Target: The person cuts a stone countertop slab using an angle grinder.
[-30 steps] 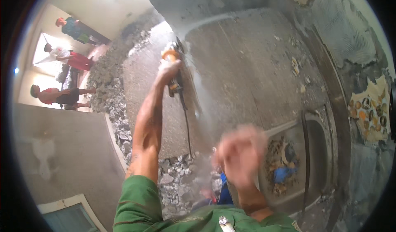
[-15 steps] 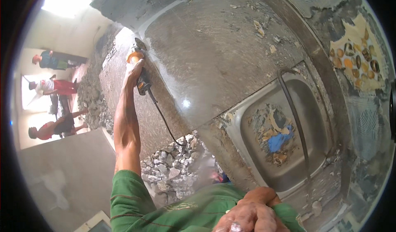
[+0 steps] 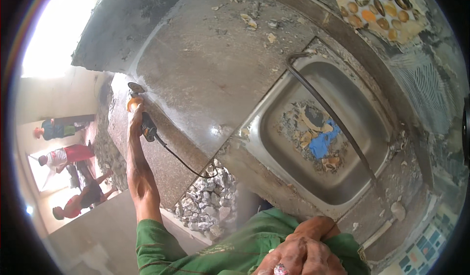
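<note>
My left arm reaches out to the far left, and my left hand (image 3: 136,115) is wrapped round an angle grinder (image 3: 148,129) with an orange head and dark body. Its disc (image 3: 136,87) is at the front edge strip of a dusty stone countertop (image 3: 196,69), near a pale dusty line; contact cannot be made out. A black cord (image 3: 178,161) trails back from the grinder. Close to my chest at the lower edge, my right hand (image 3: 301,253) is curled closed, with a ring on one finger. Whatever its fingers hold, if anything, is hidden.
A steel sink (image 3: 269,143) holds rubble and a blue scrap (image 3: 324,139), with a dark hose (image 3: 333,113) across it. Broken stone (image 3: 210,201) lies below the counter. Chips litter the back; a pebble-patterned piece (image 3: 382,11) is beyond. Three people (image 3: 66,155) are at far left.
My view has shifted, so the sink and counter appear further left and the grinder lower. My left hand keeps its hold on the grinder; my right hand stays at my chest.
</note>
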Available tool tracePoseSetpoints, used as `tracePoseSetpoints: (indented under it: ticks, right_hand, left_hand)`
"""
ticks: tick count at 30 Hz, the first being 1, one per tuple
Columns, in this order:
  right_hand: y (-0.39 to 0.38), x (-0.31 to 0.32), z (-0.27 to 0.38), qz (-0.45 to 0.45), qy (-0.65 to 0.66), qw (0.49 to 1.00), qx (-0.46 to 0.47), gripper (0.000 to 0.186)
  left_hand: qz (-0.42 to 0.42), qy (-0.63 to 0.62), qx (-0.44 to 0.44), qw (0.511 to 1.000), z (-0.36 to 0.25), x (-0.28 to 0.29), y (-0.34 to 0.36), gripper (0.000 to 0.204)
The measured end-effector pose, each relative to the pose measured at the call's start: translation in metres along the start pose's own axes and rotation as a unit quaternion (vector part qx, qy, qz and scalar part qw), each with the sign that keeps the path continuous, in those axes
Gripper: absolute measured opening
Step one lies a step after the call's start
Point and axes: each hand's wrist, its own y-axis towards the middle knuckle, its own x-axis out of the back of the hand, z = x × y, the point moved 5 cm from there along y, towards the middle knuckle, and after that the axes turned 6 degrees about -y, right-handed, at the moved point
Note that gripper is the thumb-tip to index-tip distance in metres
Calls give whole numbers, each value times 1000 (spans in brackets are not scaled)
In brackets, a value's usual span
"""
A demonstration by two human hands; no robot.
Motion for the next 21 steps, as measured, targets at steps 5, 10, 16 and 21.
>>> tracePoseSetpoints:
  ticks: [5,10,16,21]
  right_hand:
    - [-46,52,67,-121,-404,902,-88,59]
    - [-170,135,196,-413,-846,289,-176,51]
    - [-295,136,268,-421,-874,26,-241,45]
    - [-311,151,284,-291,-943,-31,-156,28]
  left_hand:
    - [-90,34,20,995,8,13,7,49]
    - [-66,37,37,996,11,14,10,53]
    - [-26,50,29,998,14,13,20,57]
    - [-66,49,91,992,34,26,39,52]
